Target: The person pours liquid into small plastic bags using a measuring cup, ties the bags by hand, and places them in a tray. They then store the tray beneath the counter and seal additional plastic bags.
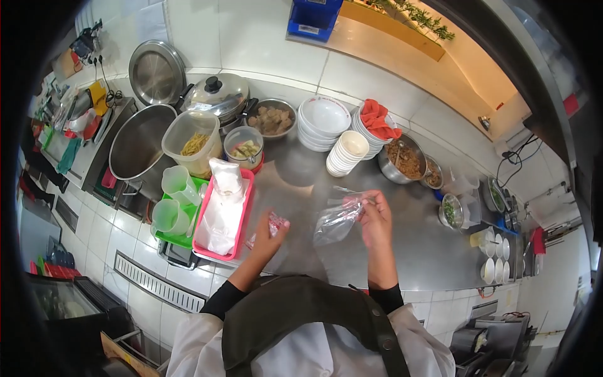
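Over the steel counter (295,251), my right hand (375,220) pinches the top edge of a clear plastic bag (333,223), which hangs down to the left of the fingers. My left hand (269,234) is closed around a crumpled packet with red and white print (274,221); part of it sticks out past the fingers. What the packet contains cannot be made out. Just left of that hand lies a pink tray (242,217) with white plastic bags (220,220) in it.
Green measuring jugs (169,217) stand in a green tray (200,188) at the left. Behind are a large pot (138,141), a lidded pot (217,97), stacked white bowls (323,116), paper cups (347,154) and a red cloth (377,118) beside a bowl of minced food (405,157).
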Available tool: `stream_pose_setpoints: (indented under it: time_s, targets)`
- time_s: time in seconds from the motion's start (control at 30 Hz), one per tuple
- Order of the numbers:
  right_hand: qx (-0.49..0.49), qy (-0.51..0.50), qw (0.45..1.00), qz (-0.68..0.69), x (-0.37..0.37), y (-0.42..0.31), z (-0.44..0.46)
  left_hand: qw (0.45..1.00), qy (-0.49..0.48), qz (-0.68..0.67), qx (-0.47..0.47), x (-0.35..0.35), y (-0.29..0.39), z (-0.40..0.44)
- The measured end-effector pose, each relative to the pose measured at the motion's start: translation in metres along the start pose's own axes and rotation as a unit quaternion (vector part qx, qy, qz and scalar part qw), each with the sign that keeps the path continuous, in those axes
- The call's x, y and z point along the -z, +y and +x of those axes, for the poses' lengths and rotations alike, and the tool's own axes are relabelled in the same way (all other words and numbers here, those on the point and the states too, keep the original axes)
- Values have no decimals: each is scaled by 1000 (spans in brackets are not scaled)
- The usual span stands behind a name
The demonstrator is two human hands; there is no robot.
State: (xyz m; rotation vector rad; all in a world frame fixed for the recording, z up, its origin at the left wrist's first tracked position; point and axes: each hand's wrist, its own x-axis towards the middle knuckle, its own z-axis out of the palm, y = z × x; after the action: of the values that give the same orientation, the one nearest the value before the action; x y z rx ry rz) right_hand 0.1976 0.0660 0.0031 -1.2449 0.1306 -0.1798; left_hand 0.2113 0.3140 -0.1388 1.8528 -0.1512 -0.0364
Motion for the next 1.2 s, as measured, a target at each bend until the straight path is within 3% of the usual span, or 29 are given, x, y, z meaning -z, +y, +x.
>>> stream_pose_setpoints:
  time_s: [0.03,0.07,0.17,0.27,0.47,0.53,0.6,0.67,0.73,0.77,0.87,0.9,1.0,1.07,1.13,1.2]
  targets:
    - [-14,-4,1000,-1,1,4,-1,981,-81,-175,36,2,13,10]
    - [-28,-8,1000,-2,0,8,-2,924,-157,-342,71,3,26,17]
    - [-60,4,998,13,-14,22,-9,922,-222,-316,-27,-13,76,18]
    - [-30,5,1000,-5,-15,37,-12,966,-184,-180,-2,-15,90,17]
    - [-101,49,994,-5,22,74,8,980,-79,-162,89,-7,45,17]
    - [-91,89,992,22,49,96,23,985,12,-161,53,21,16,20]
    - [-88,124,988,18,73,117,37,990,109,-52,76,72,-1,12]
    - [-91,151,984,-19,93,138,50,953,222,-191,74,124,-28,-7]
    - [-78,131,987,-58,104,170,66,917,328,-209,92,155,4,-32]
    - [-71,118,987,-78,108,189,76,914,329,-219,90,171,5,-47]
    - [-7,64,947,-313,125,253,115,899,360,-229,102,187,10,-93]
    - [41,75,906,-415,120,256,118,897,365,-222,111,185,14,-106]
    - [182,55,777,-599,75,217,110,886,388,-200,158,171,27,-137]
    - [253,-15,756,-603,10,163,82,881,401,-188,164,167,27,-155]
    - [175,-139,808,-546,-24,208,60,880,412,-169,166,174,21,-171]
    - [97,-172,776,-598,-38,254,42,877,422,-164,159,188,24,-175]
